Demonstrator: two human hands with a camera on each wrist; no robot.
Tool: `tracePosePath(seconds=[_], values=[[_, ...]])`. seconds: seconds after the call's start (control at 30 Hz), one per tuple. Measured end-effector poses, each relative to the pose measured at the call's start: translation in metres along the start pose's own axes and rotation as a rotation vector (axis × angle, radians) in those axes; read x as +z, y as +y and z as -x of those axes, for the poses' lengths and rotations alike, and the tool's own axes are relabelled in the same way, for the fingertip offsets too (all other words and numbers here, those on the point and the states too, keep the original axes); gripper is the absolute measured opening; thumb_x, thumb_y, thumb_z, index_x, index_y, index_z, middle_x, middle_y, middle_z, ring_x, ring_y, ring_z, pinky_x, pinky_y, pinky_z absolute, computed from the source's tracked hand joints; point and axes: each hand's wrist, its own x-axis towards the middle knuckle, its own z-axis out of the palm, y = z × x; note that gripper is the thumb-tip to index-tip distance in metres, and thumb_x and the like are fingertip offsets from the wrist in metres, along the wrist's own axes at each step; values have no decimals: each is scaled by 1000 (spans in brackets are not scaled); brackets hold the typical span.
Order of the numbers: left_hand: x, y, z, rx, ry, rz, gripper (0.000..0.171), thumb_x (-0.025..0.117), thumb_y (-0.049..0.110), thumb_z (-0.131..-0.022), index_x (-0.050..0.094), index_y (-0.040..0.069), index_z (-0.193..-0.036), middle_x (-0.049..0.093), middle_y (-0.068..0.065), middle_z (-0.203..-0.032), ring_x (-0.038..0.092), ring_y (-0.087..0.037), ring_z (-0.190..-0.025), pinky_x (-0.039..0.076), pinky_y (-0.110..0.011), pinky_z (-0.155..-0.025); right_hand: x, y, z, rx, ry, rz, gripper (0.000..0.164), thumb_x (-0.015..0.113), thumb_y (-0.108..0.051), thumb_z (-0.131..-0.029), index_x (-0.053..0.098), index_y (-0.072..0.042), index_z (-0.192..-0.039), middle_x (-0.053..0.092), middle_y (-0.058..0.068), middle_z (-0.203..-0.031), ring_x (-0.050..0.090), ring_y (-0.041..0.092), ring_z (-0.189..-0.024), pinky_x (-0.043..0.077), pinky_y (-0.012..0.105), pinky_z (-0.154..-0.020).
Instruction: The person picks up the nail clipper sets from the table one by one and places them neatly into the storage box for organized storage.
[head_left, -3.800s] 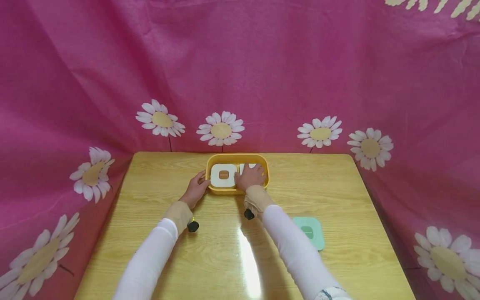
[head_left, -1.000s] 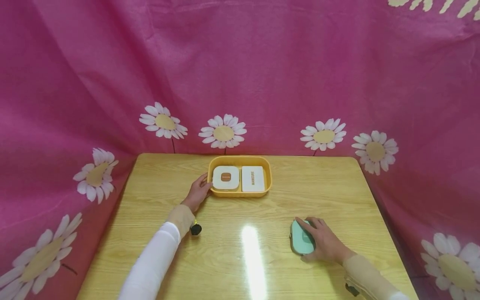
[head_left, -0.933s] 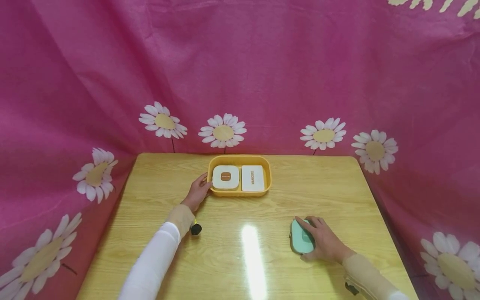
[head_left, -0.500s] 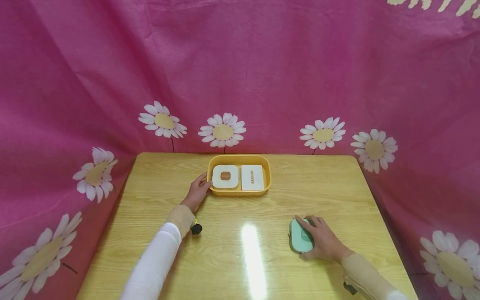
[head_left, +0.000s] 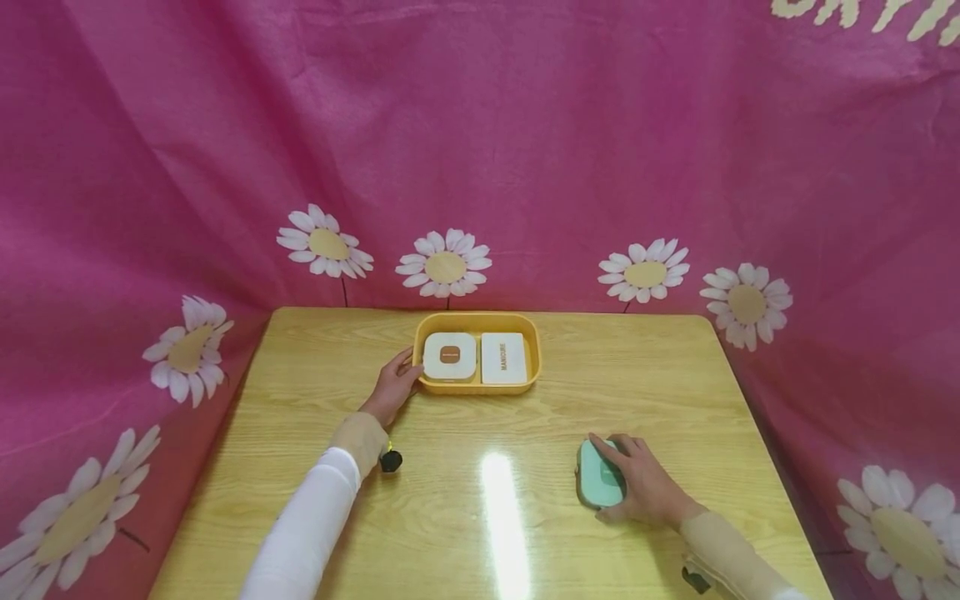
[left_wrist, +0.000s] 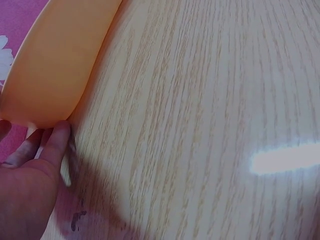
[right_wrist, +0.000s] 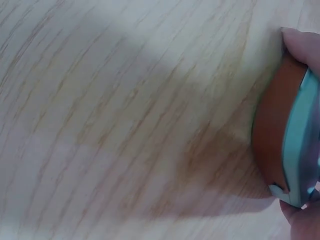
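My left hand (head_left: 393, 386) holds the left end of a yellow tray (head_left: 476, 389) near the table's back edge; the left wrist view has its fingertips against the tray's outer wall (left_wrist: 60, 65). Side by side in the tray lie a white rounded case (head_left: 450, 368) with a brown square on top and a flat white box (head_left: 513, 367) lettered MANICURE. At the right of the table my right hand (head_left: 648, 483) grips a mint-green case (head_left: 597, 479) across its lid, thumb and fingers at opposite ends. In the right wrist view its lower half (right_wrist: 275, 120) is brown, with a small clasp.
A wooden table (head_left: 337, 350) with a glossy light streak (head_left: 504, 517) spans the front. Behind and beside it hangs a magenta cloth (head_left: 480, 150) printed with white daisies.
Several seconds ago my right hand was over the box in the tray; since then it has moved right and nearer and taken hold of the mint-green case. The left hand has stayed at the tray.
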Motion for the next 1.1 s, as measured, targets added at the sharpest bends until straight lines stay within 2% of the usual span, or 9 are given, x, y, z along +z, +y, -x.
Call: tracePosePath(seconds=[0.2, 0.37, 0.57, 0.73, 1.1], values=[[-1, 1, 0, -4, 4, 6, 62, 52, 7, -108, 29, 5, -165, 46, -32, -155, 51, -38, -137, 46, -49, -114, -11, -7, -9, -34, 72, 16, 121, 100, -49, -59, 46, -11, -159, 52, 19, -138, 49, 33, -115, 52, 49, -89], [0, 2, 1, 2, 19, -7, 62, 53, 8, -107, 31, 5, -165, 49, -31, -153, 53, -35, -135, 47, -47, -113, -21, -15, -19, -69, 100, 23, 120, 101, -45, -58, 46, -7, -158, 53, 20, -136, 49, 34, -115, 53, 50, -89], [1, 3, 1, 1, 12, 8, 62, 53, 8, -108, 30, 6, -165, 47, -29, -155, 51, -36, -139, 46, -47, -114, -29, -20, -30, -31, 88, -9, 123, 101, -45, -57, 42, 4, -153, 54, 20, -138, 50, 36, -120, 53, 53, -94], [1, 2, 1, 3, 10, 12, 62, 53, 8, -108, 30, 6, -165, 46, -30, -156, 49, -37, -141, 44, -48, -115, -37, -22, -39, -16, 90, -21, 122, 101, -47, -57, 42, 4, -152, 53, 22, -140, 49, 38, -122, 51, 56, -97], [1, 1, 2, 5, 4, 1, 62, 53, 7, -108, 30, 5, -165, 48, -31, -153, 51, -38, -140, 46, -47, -114, -47, -30, -58, -80, 136, -21, 123, 102, -44, -54, 44, 4, -151, 55, 22, -138, 51, 40, -122, 50, 59, -98]])
